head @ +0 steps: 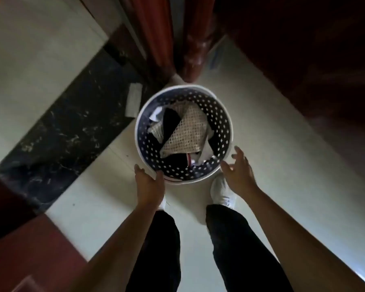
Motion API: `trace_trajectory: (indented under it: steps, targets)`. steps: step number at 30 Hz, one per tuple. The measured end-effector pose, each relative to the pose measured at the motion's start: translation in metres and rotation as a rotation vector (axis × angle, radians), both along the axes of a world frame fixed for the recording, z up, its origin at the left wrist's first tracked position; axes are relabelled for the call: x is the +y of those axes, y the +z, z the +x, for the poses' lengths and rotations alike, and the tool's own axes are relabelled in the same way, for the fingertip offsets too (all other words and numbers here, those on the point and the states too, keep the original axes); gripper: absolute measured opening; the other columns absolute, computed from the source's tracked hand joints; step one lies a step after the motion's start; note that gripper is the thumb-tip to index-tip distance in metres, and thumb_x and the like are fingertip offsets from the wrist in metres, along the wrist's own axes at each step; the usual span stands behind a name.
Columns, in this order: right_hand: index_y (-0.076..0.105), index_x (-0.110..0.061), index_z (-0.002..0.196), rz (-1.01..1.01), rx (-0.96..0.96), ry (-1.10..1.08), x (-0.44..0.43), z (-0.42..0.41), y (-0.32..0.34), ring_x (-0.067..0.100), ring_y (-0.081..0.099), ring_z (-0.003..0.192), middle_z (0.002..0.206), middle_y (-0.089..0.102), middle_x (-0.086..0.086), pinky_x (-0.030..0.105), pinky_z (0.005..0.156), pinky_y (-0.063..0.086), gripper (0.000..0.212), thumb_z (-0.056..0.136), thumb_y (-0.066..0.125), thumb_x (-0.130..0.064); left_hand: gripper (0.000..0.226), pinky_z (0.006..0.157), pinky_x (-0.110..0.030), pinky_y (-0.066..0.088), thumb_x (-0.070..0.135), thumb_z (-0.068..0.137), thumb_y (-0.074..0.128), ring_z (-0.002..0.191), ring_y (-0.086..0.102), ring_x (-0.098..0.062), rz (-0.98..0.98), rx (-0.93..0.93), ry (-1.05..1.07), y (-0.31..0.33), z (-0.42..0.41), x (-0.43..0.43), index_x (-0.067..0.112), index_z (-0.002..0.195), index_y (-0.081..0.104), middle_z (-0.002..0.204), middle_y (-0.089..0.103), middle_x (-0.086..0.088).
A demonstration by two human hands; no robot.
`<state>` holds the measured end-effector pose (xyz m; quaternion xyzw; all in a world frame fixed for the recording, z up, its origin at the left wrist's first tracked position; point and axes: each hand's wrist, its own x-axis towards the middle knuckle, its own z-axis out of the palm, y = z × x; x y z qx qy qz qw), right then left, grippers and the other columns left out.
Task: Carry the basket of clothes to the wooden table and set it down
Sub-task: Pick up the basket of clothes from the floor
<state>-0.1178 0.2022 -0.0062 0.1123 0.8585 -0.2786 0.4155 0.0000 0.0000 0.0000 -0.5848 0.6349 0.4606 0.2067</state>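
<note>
A round dark-blue perforated basket [221,123] with a white rim stands on the pale tiled floor just in front of my feet. Inside lie clothes [183,131]: a beige mesh piece on top, with black and white garments under it. My left hand [149,182] grips the near-left part of the rim, fingers curled over it. Beside the near-right rim hovers my right hand [238,171], fingers spread, holding nothing; whether a fingertip touches the rim is unclear.
Dark reddish wooden furniture [303,49] fills the upper right, and a turned wooden leg [193,53] stands just beyond the basket. A black marble strip [67,127] crosses the floor at left, with a small white object [133,100] on it. My white shoes [221,192] stand behind the basket.
</note>
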Motion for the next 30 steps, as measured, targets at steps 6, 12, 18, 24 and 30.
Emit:
trace_trajectory:
  steps: [6,12,18,24,30]
  targets:
    - [0.030,-0.011,0.156,0.021,0.023,-0.139,-0.022,-0.002,-0.047,0.035,0.064,0.107,0.139,0.063,0.022,0.039,0.083,0.051,0.048,0.110,0.043,-0.016,0.064,0.110,-0.044,0.047,0.010,0.085,0.067,0.127,0.057,-0.029,0.022,0.039,0.187,-0.049,0.003,0.028,0.007,0.141,0.036,0.140,0.056,-0.013]
    - [0.035,-0.009,0.156,0.051,0.016,-0.205,-0.033,0.004,0.009,0.045,0.065,0.121,0.139,0.064,0.025,0.040,0.087,0.051,0.048,0.108,0.041,-0.011,0.065,0.099,-0.056,0.056,0.008,0.071,0.051,0.121,0.063,-0.034,0.070,0.093,0.274,-0.002,0.000,0.006,0.016,0.135,0.045,0.122,0.063,-0.005]
    - [0.040,-0.003,0.148,0.032,-0.066,-0.149,-0.029,0.011,0.161,0.043,0.064,0.106,0.125,0.066,0.025,0.037,0.078,0.041,0.046,0.104,0.048,-0.015,0.049,0.089,-0.050,0.061,0.013,0.068,0.057,0.106,0.071,-0.035,-0.016,0.115,0.149,0.144,0.006,-0.017,0.005,0.117,0.055,0.108,0.070,-0.010]
    - [0.039,-0.009,0.150,-0.045,-0.096,-0.096,-0.026,0.017,0.333,0.031,0.056,0.106,0.137,0.064,0.018,0.036,0.086,0.041,0.056,0.098,0.055,-0.020,0.047,0.067,-0.040,0.067,-0.007,0.083,0.056,0.096,0.072,-0.030,0.032,0.151,0.171,0.337,0.007,-0.032,0.003,0.129,0.053,0.121,0.067,-0.016]
    - [0.044,-0.017,0.154,-0.195,0.053,-0.129,-0.023,0.006,0.489,0.034,0.061,0.125,0.139,0.064,0.012,0.038,0.094,0.046,0.055,0.100,0.049,-0.023,0.036,0.058,-0.040,0.063,-0.004,0.078,0.056,0.094,0.068,-0.042,-0.026,0.245,0.006,0.509,0.012,-0.060,0.002,0.114,0.059,0.096,0.066,-0.017]
